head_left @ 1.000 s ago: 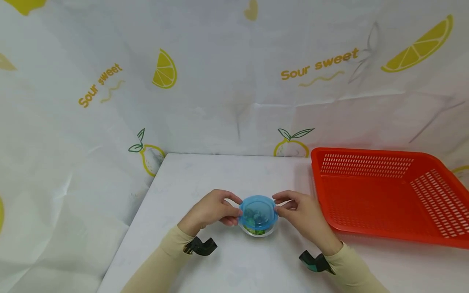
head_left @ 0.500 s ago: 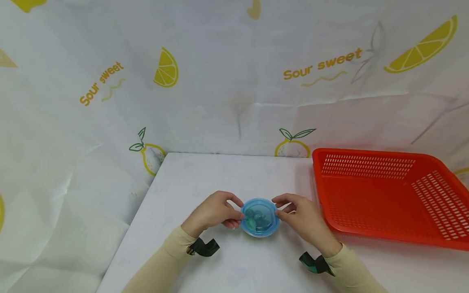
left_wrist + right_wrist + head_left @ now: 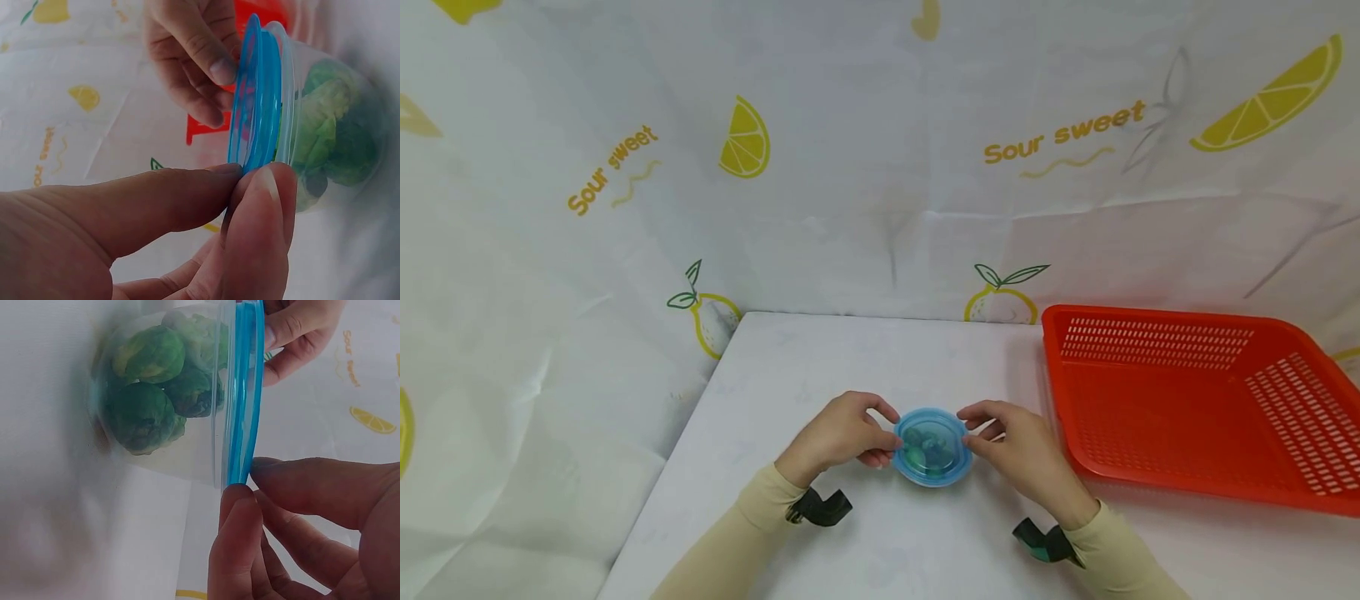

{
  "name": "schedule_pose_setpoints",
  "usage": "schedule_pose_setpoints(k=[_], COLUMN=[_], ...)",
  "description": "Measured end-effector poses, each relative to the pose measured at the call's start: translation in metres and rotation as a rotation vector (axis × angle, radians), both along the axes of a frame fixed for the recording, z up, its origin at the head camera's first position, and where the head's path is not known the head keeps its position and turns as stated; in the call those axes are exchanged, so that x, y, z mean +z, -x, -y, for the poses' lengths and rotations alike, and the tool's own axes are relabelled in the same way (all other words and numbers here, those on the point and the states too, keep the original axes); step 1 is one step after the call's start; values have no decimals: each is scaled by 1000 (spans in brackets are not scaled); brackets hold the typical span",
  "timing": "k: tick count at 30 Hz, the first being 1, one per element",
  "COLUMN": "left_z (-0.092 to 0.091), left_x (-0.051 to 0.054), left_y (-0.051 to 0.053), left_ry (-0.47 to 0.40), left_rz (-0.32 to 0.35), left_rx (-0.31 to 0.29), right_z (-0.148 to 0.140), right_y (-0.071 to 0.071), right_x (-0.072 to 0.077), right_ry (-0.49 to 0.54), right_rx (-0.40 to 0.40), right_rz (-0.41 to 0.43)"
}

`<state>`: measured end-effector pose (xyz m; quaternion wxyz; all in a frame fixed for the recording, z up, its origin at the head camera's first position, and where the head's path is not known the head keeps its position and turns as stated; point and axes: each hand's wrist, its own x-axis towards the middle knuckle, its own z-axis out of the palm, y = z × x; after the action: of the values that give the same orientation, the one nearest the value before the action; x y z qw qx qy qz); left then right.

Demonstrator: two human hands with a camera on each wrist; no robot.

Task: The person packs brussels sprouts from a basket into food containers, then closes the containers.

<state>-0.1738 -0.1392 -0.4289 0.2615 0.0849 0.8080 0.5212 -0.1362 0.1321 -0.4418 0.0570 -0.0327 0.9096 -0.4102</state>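
A round blue lid (image 3: 933,450) lies over the mouth of a small clear plastic container (image 3: 187,465). Several green Brussels sprouts (image 3: 139,419) show through its wall. My left hand (image 3: 842,437) pinches the lid's left rim between thumb and forefinger. On the opposite side, my right hand (image 3: 1022,450) pinches the right rim the same way. In the left wrist view, the lid (image 3: 265,94) sits against the container's rim (image 3: 287,81) with a thin gap in places. Whether it is pressed fully down, I cannot tell.
A large red plastic basket (image 3: 1157,417) with slotted sides stands to the right, close beyond my right hand. The white table (image 3: 820,358) meets a lemon-printed sheet (image 3: 850,167) at its back and left edges.
The lid has come toward me and down, from sitting off the container's near edge to covering its mouth. Both hands moved slightly with it, keeping their pinch.
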Motion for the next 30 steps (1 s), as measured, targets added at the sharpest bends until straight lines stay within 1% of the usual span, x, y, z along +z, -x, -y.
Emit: schedule_pose_setpoints(k=[6,9,14,18,20,23,26,30], left_z=[2,5,8,7,6,5,5,5], left_x=[1,2,2,-1,-3,-5,-8,-13], left_y=[1,2,5,5,6,7,9,14], left_ry=[34,39,26,37,39,39,16,-18], left_rz=[-12,-2,30,60,72,79,97,123], left_rx=[-8,-21,-35,-65,-73,-60,-34,11], right_z=[-1,-1,-1,0,0,0,1,2], right_y=[2,3,3,3,3,4,6,12], right_x=[0,0,0,-1,-1,-2,-3,-4], right_ry=[10,15,21,82,113,140,156,202], right_rx=[1,-6,-5,14,19,25,20,-12], right_rz=[-8,5,73,150,167,163,159,182])
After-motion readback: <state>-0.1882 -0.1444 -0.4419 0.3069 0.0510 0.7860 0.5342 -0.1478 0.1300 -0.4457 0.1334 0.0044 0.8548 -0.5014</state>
